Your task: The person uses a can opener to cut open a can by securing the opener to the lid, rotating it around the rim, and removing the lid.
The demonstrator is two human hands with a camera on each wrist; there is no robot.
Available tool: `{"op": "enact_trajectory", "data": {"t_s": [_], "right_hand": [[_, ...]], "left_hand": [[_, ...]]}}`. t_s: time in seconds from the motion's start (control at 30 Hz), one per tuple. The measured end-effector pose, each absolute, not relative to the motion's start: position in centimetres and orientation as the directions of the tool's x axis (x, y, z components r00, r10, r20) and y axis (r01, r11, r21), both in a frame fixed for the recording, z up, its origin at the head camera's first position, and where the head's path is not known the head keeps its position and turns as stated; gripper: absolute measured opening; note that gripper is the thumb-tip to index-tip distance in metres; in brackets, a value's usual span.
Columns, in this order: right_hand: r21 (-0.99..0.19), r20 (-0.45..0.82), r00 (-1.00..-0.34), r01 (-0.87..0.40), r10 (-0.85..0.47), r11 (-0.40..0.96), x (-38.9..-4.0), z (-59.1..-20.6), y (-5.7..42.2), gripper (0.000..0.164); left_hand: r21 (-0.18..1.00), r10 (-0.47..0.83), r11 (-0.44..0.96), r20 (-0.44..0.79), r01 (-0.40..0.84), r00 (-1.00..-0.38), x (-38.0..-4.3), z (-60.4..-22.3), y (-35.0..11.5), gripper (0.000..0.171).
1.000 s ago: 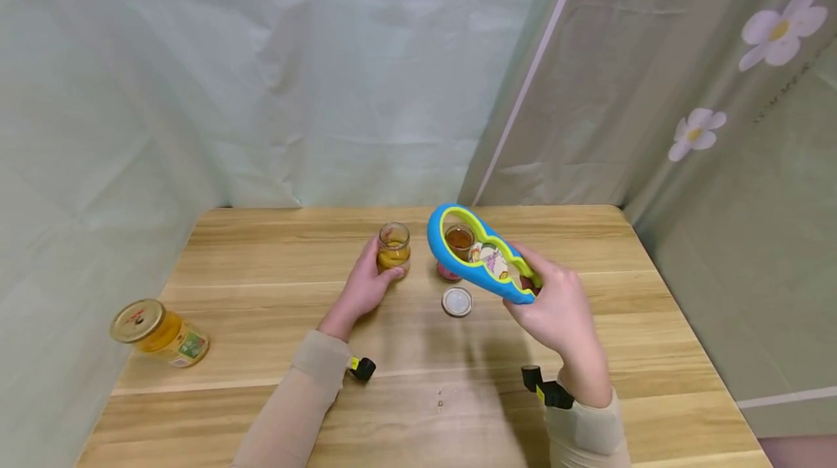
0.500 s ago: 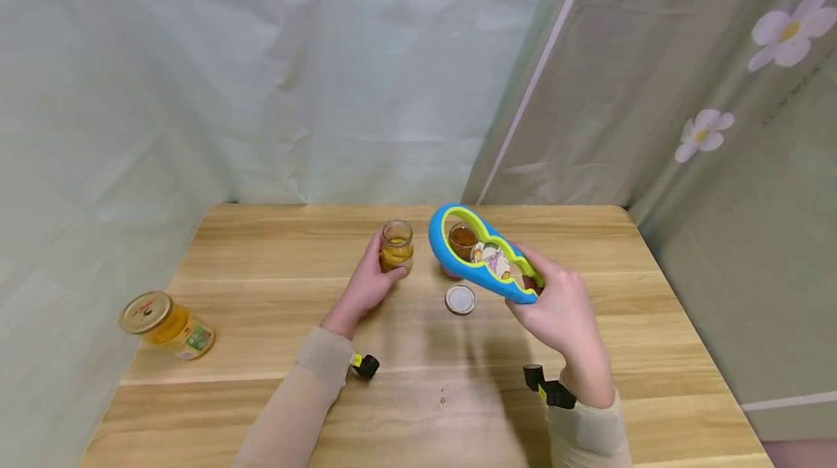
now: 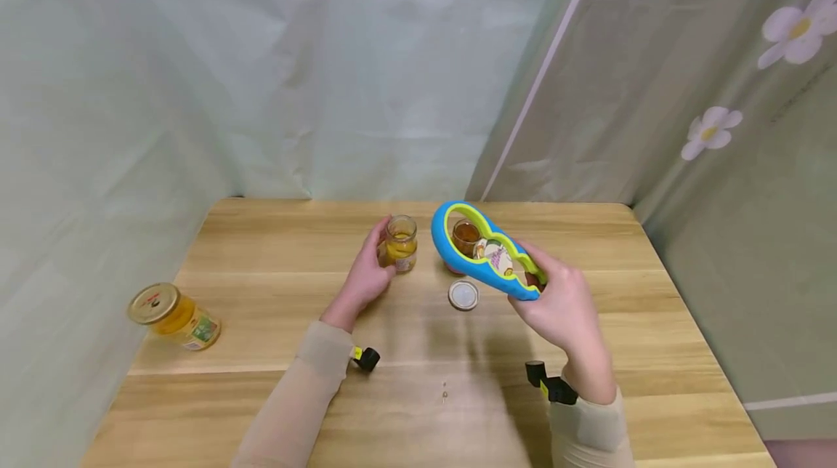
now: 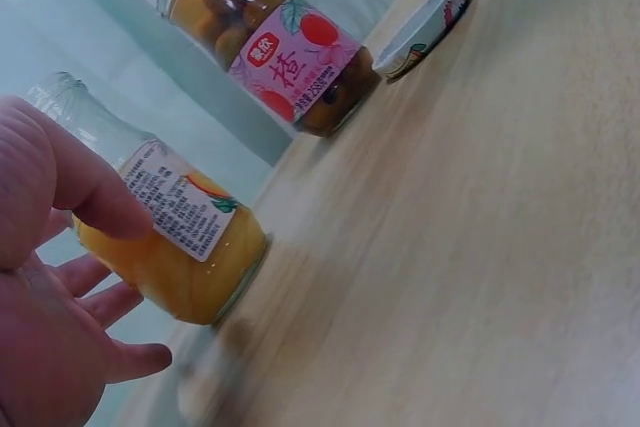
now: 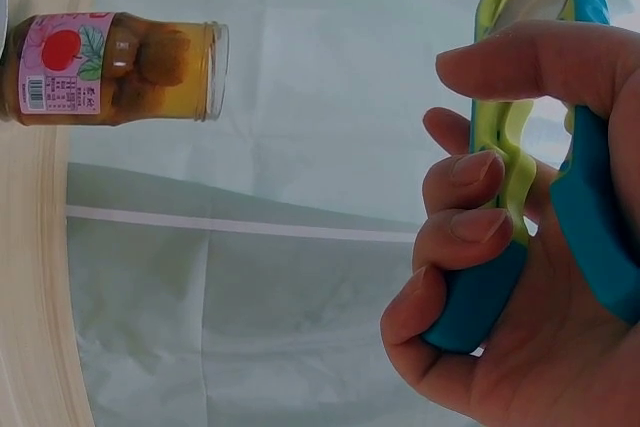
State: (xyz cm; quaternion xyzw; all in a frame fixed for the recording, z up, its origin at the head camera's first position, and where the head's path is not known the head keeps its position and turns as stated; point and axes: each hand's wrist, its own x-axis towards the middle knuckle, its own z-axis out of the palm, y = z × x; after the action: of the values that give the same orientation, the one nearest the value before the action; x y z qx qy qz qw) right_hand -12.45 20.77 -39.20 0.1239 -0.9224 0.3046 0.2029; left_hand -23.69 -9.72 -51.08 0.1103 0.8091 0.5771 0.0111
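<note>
My left hand (image 3: 368, 275) is beside an uncapped glass jar of yellow fruit (image 3: 402, 246). In the left wrist view its fingers are spread loosely around the jar, without a visible grip. My right hand (image 3: 562, 301) grips a blue and green jar opener (image 3: 480, 271) above the table. A round printed lid (image 3: 498, 259) sits inside the opener's scalloped opening. Seen partly through the opener, an open jar of brown fruit (image 3: 466, 235) stands behind it; its pink label (image 4: 300, 57) shows in the left wrist view.
A loose lid (image 3: 463, 295) lies with its pale inside up on the wooden table (image 3: 392, 417), in front of the brown fruit jar. At the left stands a capped jar of yellow fruit (image 3: 176, 319). Small drops (image 3: 445, 394) lie near the front. Curtains (image 3: 392, 75) hang behind.
My left hand's fingers have loosened from the yellow fruit jar, its thumb now lower and off the glass. My right hand keeps holding the opener with the lid. The view has shifted slightly.
</note>
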Motion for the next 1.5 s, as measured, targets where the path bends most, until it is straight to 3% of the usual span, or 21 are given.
{"op": "enact_trajectory", "data": {"t_s": [0.17, 0.47, 0.7, 0.93, 1.2, 1.5], "right_hand": [[-0.510, 0.448, -0.888, -0.348, -0.102, 0.787, -12.7, -39.2, 20.8, 0.062], [-0.515, 0.436, -0.895, -0.330, -0.089, 0.792, -12.7, -39.2, 20.9, 0.062], [-0.488, 0.457, -0.883, -0.350, -0.108, 0.800, -12.9, -39.1, 20.9, 0.060], [-0.492, 0.451, -0.886, -0.346, -0.106, 0.799, -12.8, -39.1, 20.9, 0.061], [-0.498, 0.444, -0.889, -0.347, -0.110, 0.794, -12.8, -39.2, 20.8, 0.063], [-0.491, 0.443, -0.886, -0.368, -0.137, 0.790, -12.9, -39.5, 20.0, 0.065]], "left_hand": [[0.929, 0.190, 0.299, 0.166, 0.218, -0.968, -24.0, -50.9, -10.3, 0.104], [0.830, 0.117, 0.467, 0.282, 0.304, -0.952, -22.8, -47.2, -12.1, 0.098], [0.862, -0.054, 0.312, 0.436, 0.400, -0.898, -21.8, -44.1, -13.0, 0.073], [0.896, -0.120, 0.205, 0.422, 0.393, -0.899, -21.2, -42.7, -13.6, 0.055], [0.926, -0.032, 0.131, 0.360, 0.353, -0.932, -20.3, -42.1, -13.6, 0.040], [0.964, 0.222, 0.048, 0.246, 0.263, -0.943, -18.2, -42.5, -10.0, 0.031]]}}
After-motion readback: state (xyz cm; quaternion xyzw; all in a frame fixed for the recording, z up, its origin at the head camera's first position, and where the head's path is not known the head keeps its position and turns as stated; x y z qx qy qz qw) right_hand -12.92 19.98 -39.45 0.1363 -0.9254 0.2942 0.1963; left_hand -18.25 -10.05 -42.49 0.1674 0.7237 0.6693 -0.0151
